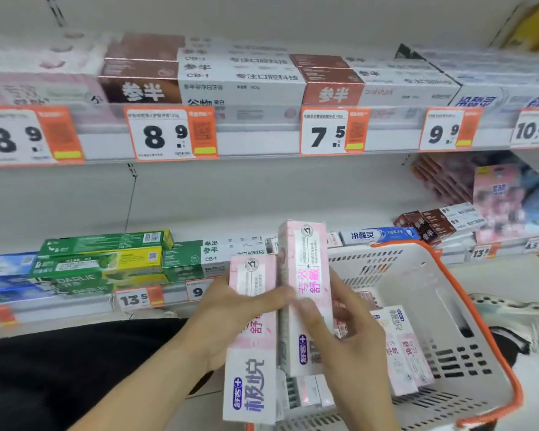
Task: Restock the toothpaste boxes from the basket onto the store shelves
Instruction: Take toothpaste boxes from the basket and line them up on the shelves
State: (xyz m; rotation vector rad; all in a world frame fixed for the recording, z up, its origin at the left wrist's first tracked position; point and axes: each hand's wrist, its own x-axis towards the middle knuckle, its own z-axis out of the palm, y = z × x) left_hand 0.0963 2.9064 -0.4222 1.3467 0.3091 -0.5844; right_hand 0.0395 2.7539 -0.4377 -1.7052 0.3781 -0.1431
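Here, starting at the far left, we see the lower shelf stocked with blue boxes and a stack of green and yellow toothpaste boxes, with a 13.5 price tag on its front edge. Above, the upper shelf carries pink, brown and white boxes behind a row of orange-edged price tags reading 8.9, 8.9, 7.5 and 9.9. Moving toward the middle, our left hand comes up from a bare forearm over a dark trouser leg and grips the left pink toothpaste box, which stands nearly upright; the thumb lies across its front and reaches over to the neighbouring box, while the other fingers are hidden behind, so we cannot tell how they lie. Just beside it, touching along the long edge, stands the right pink toothpaste box, slightly higher and also close to upright. Our right hand holds this one, with the thumb and fingers curled round its lower half and the fingertips pressed against its front face. Both boxes are held in the air in front of the lower shelf, over the near left corner of the basket. Further right, the white basket with an orange rim sits tilted, and more pink and white toothpaste boxes lie inside it. Beyond the basket, brown boxes and a blue-and-white box rest on the shelf.
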